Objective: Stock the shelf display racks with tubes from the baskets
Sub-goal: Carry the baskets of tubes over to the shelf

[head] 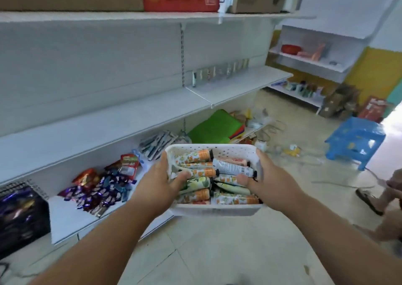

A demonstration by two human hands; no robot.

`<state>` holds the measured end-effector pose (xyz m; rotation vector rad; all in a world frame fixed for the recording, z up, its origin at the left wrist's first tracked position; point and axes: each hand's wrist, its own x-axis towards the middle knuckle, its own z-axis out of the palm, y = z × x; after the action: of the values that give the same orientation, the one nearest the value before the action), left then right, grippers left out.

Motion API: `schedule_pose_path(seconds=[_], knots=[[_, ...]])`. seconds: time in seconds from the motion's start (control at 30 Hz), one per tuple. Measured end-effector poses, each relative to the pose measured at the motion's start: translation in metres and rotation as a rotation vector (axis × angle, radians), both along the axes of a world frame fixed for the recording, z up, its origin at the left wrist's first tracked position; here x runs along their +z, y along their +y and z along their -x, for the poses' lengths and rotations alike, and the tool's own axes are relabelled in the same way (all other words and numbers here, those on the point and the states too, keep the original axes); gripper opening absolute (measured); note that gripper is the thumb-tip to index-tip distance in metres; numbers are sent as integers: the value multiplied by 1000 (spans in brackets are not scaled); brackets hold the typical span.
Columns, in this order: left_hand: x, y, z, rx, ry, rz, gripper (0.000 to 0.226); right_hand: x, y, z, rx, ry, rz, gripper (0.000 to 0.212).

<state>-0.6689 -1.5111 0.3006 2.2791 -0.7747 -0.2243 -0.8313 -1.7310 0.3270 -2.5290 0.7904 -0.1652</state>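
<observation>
While held up: hands grip one basket over the floor
Left hand [162, 181]: curled round the white basket [214, 207] at its left wall, thumb inside
Right hand [268, 179]: gripping the right wall, thumb inside
Tubes [199, 194]: piled flat in the basket
Shelf [237, 82]: beyond, standing tubes at its back
Stool [355, 135]: blue, right, on the floor

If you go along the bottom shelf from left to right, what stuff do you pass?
Dark box → pile of shiny candy wrappers → red snack packet → striped packets → green folded thing. In front of the shelf, both hands hold the white basket of tubes.
</observation>
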Motion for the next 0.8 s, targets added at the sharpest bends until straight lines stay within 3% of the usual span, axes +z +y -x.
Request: schedule_pose_path(seconds=[0.17,0.27,0.43,0.8], knots=[[0,-13,-59,296,-51,-21,55,7,-43,-118,292,-32,-10,81],[8,-21,-81,440,-40,-38,54,9,-64,-181,443,11,2,91],[11,-40,-128,623,-23,-115,70,12,-93,-275,597,46,-15,107],[1,-118,-300,698,-83,-136,84,10,-175,-445,591,46,-22,104]])
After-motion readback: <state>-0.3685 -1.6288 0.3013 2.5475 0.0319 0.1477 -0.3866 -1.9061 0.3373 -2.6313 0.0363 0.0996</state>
